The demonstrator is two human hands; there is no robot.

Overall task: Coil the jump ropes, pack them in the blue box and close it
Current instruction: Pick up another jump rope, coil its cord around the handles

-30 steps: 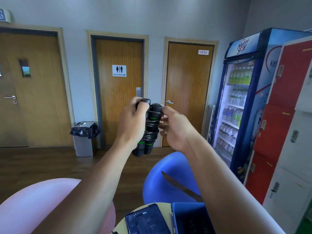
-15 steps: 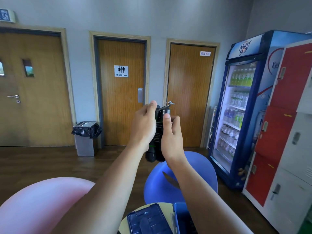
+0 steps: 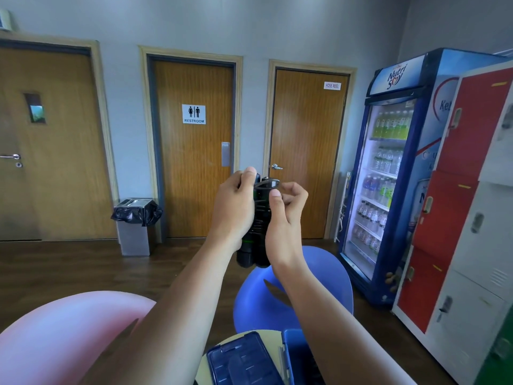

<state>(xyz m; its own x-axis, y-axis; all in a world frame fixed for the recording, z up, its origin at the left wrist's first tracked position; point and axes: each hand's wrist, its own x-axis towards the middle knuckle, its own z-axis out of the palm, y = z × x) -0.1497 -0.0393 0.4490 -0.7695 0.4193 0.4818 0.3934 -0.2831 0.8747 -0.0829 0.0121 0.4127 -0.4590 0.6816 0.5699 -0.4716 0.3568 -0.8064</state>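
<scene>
I hold a black jump rope [image 3: 259, 220] with green rings upright at chest height, its cord wound round the two handles held side by side. My left hand [image 3: 234, 207] grips the handles from the left, thumb up at the top. My right hand [image 3: 283, 215] is on the right side, its fingers curled and pinching the cord near the top end. The blue box [image 3: 295, 357] stands open at the bottom edge, its lid [image 3: 241, 359] laid flat to the left; my right forearm hides part of it.
A pink round seat [image 3: 63, 337] sits at lower left and a blue one [image 3: 313, 290] below my hands. A drinks fridge [image 3: 394, 173] and red and white lockers [image 3: 472, 207] line the right wall. Ahead lie a bin [image 3: 136, 226], three doors and wooden floor.
My right hand has shifted from flat against the bundle to a curled pinch on the cord near the top. The wound bundle has stayed upright in my left hand.
</scene>
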